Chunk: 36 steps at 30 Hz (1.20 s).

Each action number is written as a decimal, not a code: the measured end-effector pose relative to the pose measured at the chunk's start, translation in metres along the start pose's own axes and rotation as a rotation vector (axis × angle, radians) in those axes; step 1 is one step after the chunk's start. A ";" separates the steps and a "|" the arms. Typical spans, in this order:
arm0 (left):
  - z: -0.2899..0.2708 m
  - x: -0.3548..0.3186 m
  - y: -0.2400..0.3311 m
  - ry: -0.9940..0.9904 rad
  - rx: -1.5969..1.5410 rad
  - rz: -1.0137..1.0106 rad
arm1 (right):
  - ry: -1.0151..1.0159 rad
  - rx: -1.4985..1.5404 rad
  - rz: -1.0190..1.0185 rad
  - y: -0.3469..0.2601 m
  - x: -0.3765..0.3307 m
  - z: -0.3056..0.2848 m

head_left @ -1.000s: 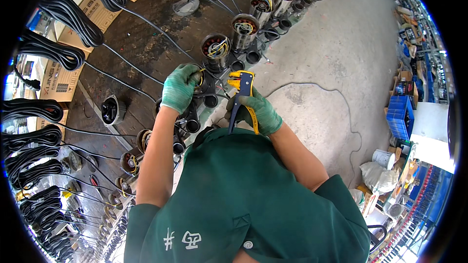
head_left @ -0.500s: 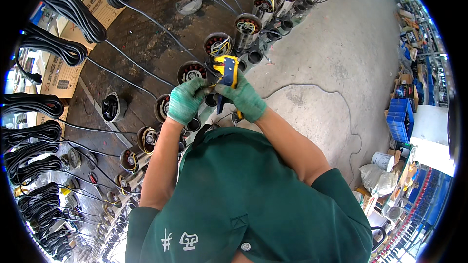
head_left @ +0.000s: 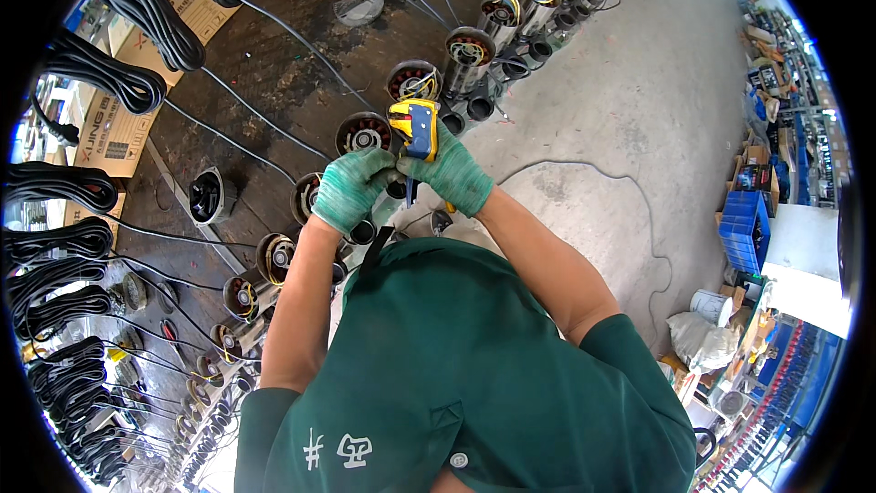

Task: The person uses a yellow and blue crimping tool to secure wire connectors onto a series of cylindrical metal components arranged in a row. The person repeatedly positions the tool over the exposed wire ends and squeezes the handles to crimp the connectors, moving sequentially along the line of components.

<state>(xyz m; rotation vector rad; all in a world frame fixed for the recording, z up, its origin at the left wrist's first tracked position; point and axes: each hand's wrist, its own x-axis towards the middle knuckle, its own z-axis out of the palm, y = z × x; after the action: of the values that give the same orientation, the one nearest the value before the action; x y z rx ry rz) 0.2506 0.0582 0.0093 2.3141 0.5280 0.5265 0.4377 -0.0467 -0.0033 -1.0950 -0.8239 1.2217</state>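
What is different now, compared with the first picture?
The right hand moved left and forward with the yellow-blue tool, close to the left hand. The left hand drew slightly back toward the body, uncovering a round motor housing. The tool remains gripped; the black cable coils and cardboard boxes stayed.

white characters (head_left: 355, 450) on the green shirt (head_left: 474, 319), dark lettering (head_left: 94, 132) and a grid block (head_left: 116, 151) on a brown box (head_left: 130, 157), similar print on another box (head_left: 196, 23)

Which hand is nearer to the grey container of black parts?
Left. The left hand is right of the grey container, not touching it; the right hand, holding a tool, is farther right.
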 end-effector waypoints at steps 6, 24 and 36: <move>-0.004 0.003 0.010 -0.042 -0.137 -0.147 | 0.009 0.009 -0.016 0.002 -0.001 -0.003; 0.017 0.016 0.004 0.138 -0.119 -0.225 | 0.339 -0.500 -0.144 0.003 -0.010 0.006; 0.013 0.010 0.005 0.081 -0.047 -0.116 | -0.100 0.383 0.515 -0.046 -0.062 -0.028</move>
<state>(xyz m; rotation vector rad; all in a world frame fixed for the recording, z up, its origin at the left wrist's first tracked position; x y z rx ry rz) 0.2665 0.0527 0.0063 2.2100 0.6767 0.5722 0.4661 -0.1131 0.0360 -0.9596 -0.3568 1.7913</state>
